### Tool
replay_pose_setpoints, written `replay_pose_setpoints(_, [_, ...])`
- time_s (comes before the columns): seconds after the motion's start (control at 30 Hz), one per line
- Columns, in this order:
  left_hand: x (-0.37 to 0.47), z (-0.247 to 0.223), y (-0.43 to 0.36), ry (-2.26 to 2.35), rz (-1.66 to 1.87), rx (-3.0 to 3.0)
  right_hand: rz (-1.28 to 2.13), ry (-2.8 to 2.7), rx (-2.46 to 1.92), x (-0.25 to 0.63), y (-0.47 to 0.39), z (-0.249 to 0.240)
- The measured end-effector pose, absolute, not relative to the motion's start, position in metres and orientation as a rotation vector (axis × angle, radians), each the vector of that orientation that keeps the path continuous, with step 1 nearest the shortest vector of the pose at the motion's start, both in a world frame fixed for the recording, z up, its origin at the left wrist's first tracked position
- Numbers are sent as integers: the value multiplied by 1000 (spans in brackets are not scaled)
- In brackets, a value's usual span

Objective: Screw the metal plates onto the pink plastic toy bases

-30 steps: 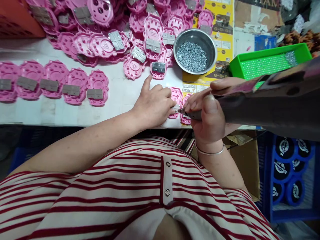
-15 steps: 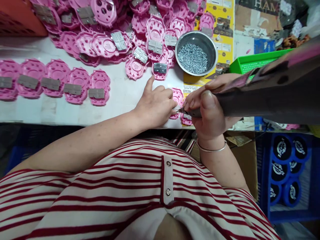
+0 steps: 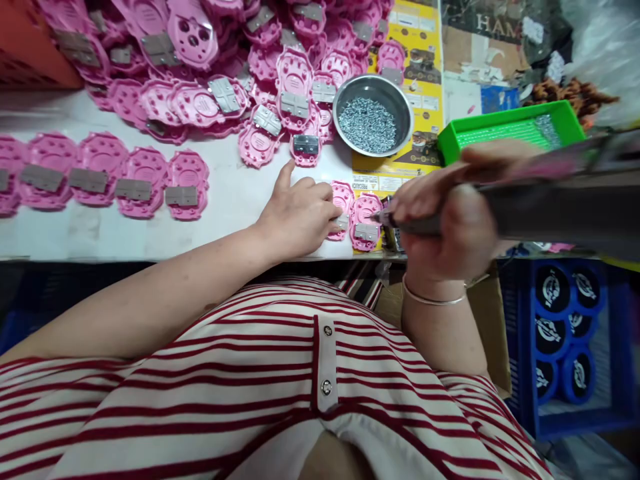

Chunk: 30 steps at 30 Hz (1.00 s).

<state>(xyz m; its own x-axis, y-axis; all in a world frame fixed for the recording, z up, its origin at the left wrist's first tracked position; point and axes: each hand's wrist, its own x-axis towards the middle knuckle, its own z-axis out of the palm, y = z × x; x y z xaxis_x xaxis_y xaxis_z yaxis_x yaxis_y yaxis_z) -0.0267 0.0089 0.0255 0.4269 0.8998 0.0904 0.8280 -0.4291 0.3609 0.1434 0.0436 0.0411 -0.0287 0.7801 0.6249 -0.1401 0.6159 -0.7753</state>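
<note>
I see the right hand (image 3: 450, 227) gripping a screwdriver (image 3: 550, 207) at centre right. The left hand (image 3: 300, 217) presses a pink part (image 3: 341, 200), fingers curled. Carton (image 3: 500, 27) at top right reads "HAM".

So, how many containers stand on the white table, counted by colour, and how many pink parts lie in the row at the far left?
Round steel bowl of screws: 1
Green plastic tray: 1
Pink plastic parts with grey metal plates, left row: 5 in view, the leftmost cut by the edge
Total: 7
</note>
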Motion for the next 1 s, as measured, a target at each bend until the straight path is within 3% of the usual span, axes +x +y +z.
replay_pose_setpoints(0.07, [-27, 25, 8, 1498, 398, 2429, 625, -1303, -536, 153, 42, 61])
replay_pose_setpoints(0.13, [-28, 24, 7, 1498, 403, 2438, 625, -1318, -799, 165, 41, 71])
replay_pose_setpoints(0.27, [-27, 25, 4, 1519, 377, 2480, 390, -1233, -946, 187, 48, 59])
replay_pose_setpoints(0.6, [-27, 29, 1, 1539, 272, 2491, 519, -1217, -823, 195, 61, 32])
replay_pose_setpoints(0.83, [-30, 34, -3, 1521, 358, 2447, 423, -1136, -744, 179, 49, 60])
replay_pose_setpoints(1.0, [-28, 38, -4, 1472, 587, 2381, 737, -1143, -636, 159, 18, 93])
